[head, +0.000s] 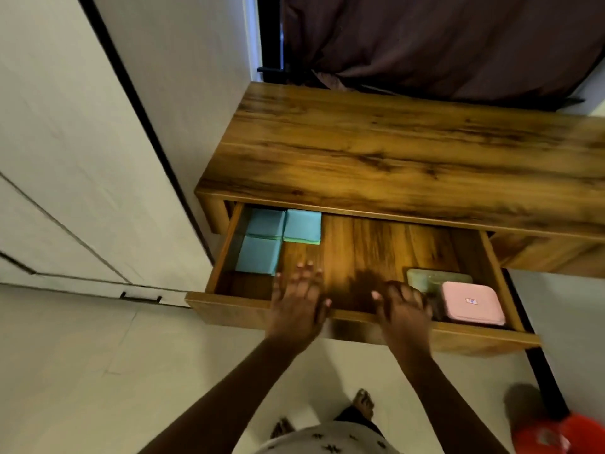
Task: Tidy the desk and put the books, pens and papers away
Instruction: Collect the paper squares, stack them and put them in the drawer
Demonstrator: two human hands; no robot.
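A wooden desk [393, 152] has its drawer [262, 314] pulled out toward me. Inside, at the back left, lie three blue paper pads [262, 253], one with a green edge [302, 227]. At the front right sit a pink square case [471, 303] and a green case [429, 278] behind it. My left hand [299, 306] rests over the drawer's front edge with fingers spread, holding nothing. My right hand [404, 309] lies on the same edge, fingers apart, just left of the pink case. The desk top carries nothing.
A white wall and door panel [82, 158] stand to the left. A dark curtain [442, 44] hangs behind the desk. A red object [556, 435] sits on the pale floor at the lower right. My bare feet [361, 404] show below.
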